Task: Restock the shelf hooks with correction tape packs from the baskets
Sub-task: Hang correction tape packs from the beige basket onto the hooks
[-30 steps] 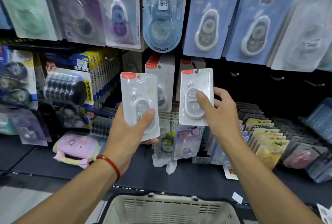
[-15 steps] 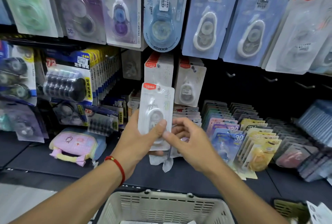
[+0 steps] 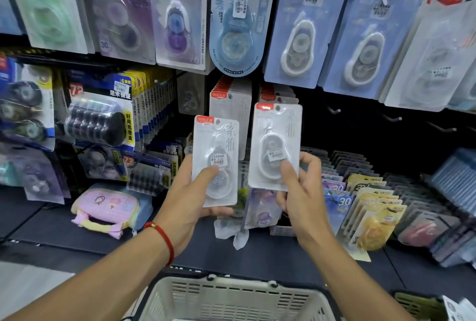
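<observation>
My left hand point(image 3: 192, 202) grips a white correction tape pack point(image 3: 215, 150) with a red top label, held upright in front of the shelf. My right hand point(image 3: 300, 191) holds a second white correction tape pack point(image 3: 274, 140) a little higher, just to the right. Behind them, matching white packs point(image 3: 231, 99) hang in two rows on shelf hooks. A cream plastic basket point(image 3: 231, 297) sits below my arms at the bottom edge; its contents are out of view.
Bare hooks point(image 3: 390, 117) stick out of the dark back panel to the right. Blue and purple correction tape packs point(image 3: 298, 29) hang above. Black tape multipacks point(image 3: 98, 122) hang left. Slanted rows of colourful packs point(image 3: 371, 204) fill the shelf at right, a pink pouch point(image 3: 108, 207) lies left.
One second ago my right hand hung a pack on the hook. Half a second ago it reached to my left hand's stack; now it holds a separate pack raised beside the left one.
</observation>
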Motion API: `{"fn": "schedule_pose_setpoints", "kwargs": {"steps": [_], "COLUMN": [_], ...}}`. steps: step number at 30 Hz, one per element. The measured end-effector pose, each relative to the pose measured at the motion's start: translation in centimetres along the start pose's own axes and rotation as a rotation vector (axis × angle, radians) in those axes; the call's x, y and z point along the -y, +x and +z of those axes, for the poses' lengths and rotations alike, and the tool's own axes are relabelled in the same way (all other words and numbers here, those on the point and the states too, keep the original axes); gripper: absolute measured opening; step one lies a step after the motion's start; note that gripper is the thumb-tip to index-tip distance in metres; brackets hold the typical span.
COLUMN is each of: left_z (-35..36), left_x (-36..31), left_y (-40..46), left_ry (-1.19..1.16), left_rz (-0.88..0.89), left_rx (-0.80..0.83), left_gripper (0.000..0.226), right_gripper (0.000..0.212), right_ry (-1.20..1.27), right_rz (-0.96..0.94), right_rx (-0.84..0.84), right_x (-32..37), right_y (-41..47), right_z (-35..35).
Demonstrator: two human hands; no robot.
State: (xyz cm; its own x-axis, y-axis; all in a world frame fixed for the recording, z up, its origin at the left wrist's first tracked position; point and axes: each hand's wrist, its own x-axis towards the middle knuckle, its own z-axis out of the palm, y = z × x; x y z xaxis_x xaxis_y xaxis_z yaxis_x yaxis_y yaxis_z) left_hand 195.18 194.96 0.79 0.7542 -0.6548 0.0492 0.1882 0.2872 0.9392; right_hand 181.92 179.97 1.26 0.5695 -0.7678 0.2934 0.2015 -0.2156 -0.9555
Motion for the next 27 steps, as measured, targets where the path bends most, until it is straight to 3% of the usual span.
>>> {"fn": "schedule_pose_setpoints", "kwargs": {"steps": [3,13,15,18,21,23,27], "left_z": [0.0,0.1,0.0,0.1,0.3,0.5,0.9], "left_x": [0.0,0.1,0.1,0.1,0.2,0.3,0.4], "left_y": [0.1,0.1,0.1,0.1,-0.1,-0.3,-0.6], "left_ry": [0.014,0.037,0.031,0.035,0.069,0.116,0.201], "left_rz": [0.008,0.033,0.033,0.030,0.038,0.057,0.087], "left_rx": [-0.001,-0.016,-0.010,0.019,0.077,0.112,0.193], "left_gripper": [0.025,0.025,0.029,0.035,0.034,0.032,0.030], "right_gripper": [0.017,0.026,0.030,0.042,0.035,0.027,0.031], "right_ry": [0.022,0.075,0.099,0.071,-0.052,-0.126,-0.111], "right_rz": [-0.014,-0.014,0.029,0.244,0.400,0.344,0.188], "right_rx": [-0.026,-0.070,-0.072,-0.057,0.045,0.162,0.410], "right_x": [0.2,0.8,0.6,-0.3,-1.4,-1.6,-0.8], "right_y": [0.4,0.5,0.8,1.1,0.8,0.7,0.2], "right_z": [-0.5,-0.1,-0.2,-0.6,-1.0,-0.9,-0.2]}}
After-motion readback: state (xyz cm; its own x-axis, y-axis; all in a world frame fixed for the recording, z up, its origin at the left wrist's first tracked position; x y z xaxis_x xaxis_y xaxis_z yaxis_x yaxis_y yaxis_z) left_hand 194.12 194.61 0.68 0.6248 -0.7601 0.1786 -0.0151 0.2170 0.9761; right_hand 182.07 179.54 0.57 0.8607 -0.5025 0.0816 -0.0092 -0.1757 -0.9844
